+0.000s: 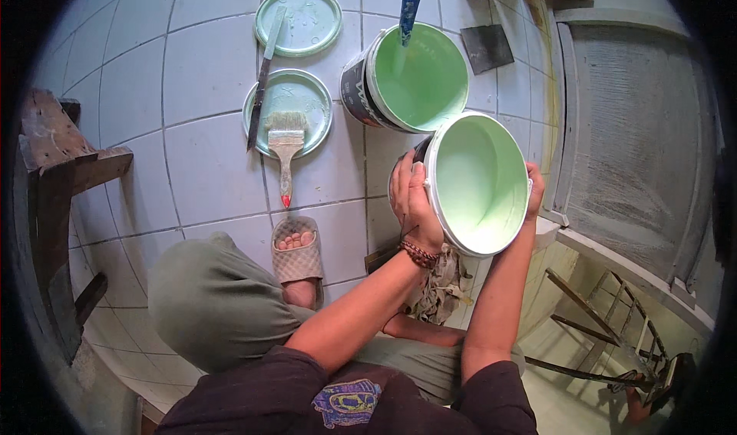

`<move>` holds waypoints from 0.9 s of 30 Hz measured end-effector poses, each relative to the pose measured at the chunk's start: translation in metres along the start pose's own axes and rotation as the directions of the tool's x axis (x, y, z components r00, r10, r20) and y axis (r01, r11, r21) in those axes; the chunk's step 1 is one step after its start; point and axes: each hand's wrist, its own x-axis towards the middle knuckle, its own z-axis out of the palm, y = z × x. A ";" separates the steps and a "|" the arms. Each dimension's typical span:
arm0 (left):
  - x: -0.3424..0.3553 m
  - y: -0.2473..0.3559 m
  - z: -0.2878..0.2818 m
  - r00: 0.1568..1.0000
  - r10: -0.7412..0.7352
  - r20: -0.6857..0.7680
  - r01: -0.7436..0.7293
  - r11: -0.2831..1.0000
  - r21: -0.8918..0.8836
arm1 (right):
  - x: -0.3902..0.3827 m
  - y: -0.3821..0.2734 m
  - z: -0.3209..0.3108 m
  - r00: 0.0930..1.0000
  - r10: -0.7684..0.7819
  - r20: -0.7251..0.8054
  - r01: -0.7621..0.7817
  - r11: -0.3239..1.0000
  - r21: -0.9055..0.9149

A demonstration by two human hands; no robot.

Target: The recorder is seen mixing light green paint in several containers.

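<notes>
Both my hands grip a white-rimmed paint bucket (507, 155), tilted so its mouth faces me, with pale green paint inside. My left hand (414, 197) is closed round its left side, thumb near the rim. On the right side my right hand (535, 193) grips it by the handle joint, its fingers partly hidden. Just beyond, a second paint bucket (358, 89) stands on the floor with green paint in it. A blue-handled tool (411, 9) sticks up out of that one; its lower end is hidden. Whether the two rims touch I cannot tell.
Left of the buckets lie two paint-smeared lids (326, 32), a long flat stick (265, 82) across them and a wide paintbrush (286, 137) on the nearer lid. A dark square (487, 49) lies at far right. Crumpled rags (441, 285) sit below the bucket; a wooden stand (61, 151) is left.
</notes>
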 end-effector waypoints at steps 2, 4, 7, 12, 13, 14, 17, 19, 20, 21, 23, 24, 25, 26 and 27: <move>0.004 -0.007 -0.001 0.985 -0.155 0.078 0.171 0.942 -0.290 | 0.000 0.005 -0.008 1.000 -0.002 0.022 0.002 1.000 0.006; 0.008 -0.018 -0.006 0.982 -0.144 0.120 0.171 0.949 -0.266 | -0.001 0.012 -0.014 0.995 -0.005 -0.097 -0.001 0.998 -0.056; 0.012 -0.026 -0.012 0.971 -0.148 0.187 0.195 0.944 -0.265 | -0.001 0.024 -0.031 0.986 -0.071 -0.152 0.055 0.992 -0.112; 0.020 -0.037 -0.021 0.930 -0.209 0.302 0.315 0.878 -0.360 | 0.002 0.042 -0.030 0.988 -0.005 -0.153 -0.001 0.999 -0.039; 0.021 -0.037 -0.019 0.918 -0.219 0.330 0.341 0.860 -0.380 | 0.003 0.043 -0.040 0.987 -0.049 -0.152 0.038 0.997 -0.074; 0.023 -0.040 -0.022 0.908 -0.229 0.351 0.365 0.843 -0.395 | 0.002 0.046 -0.037 0.987 -0.047 -0.152 0.036 0.997 -0.070; 0.029 -0.045 -0.026 0.871 -0.253 0.422 0.440 0.785 -0.436 | 0.000 0.053 -0.037 0.979 -0.087 -0.185 0.064 0.990 -0.127; 0.030 -0.048 -0.025 0.838 -0.265 0.477 0.495 0.737 -0.460 | 0.000 0.058 -0.049 0.967 -0.158 -0.201 0.114 0.970 -0.214; 0.032 -0.050 -0.026 0.823 -0.269 0.500 0.519 0.715 -0.470 | -0.001 0.059 -0.045 0.966 -0.158 -0.203 0.115 0.971 -0.211; 0.034 -0.052 -0.027 0.823 -0.269 0.501 0.519 0.716 -0.467 | -0.003 0.061 -0.041 0.971 -0.104 -0.216 0.075 0.988 -0.136; 0.037 -0.058 -0.028 0.811 -0.267 0.521 0.536 0.698 -0.476 | -0.004 0.063 -0.038 0.973 -0.049 -0.225 0.036 0.998 -0.058; 0.036 -0.061 -0.029 0.811 -0.267 0.521 0.535 0.700 -0.474 | -0.005 0.065 -0.038 0.973 -0.061 -0.221 0.048 0.997 -0.064; 0.036 -0.064 -0.030 0.822 -0.262 0.506 0.514 0.723 -0.461 | -0.006 0.067 -0.038 0.974 -0.073 -0.216 0.059 0.996 -0.070; 0.038 -0.069 -0.031 0.837 -0.252 0.486 0.487 0.748 -0.451 | -0.005 0.068 -0.036 0.975 -0.072 -0.209 0.060 0.996 -0.067; 0.042 -0.076 -0.032 0.841 -0.246 0.481 0.479 0.752 -0.453 | -0.007 0.071 -0.034 0.980 -0.038 -0.195 0.038 0.999 -0.005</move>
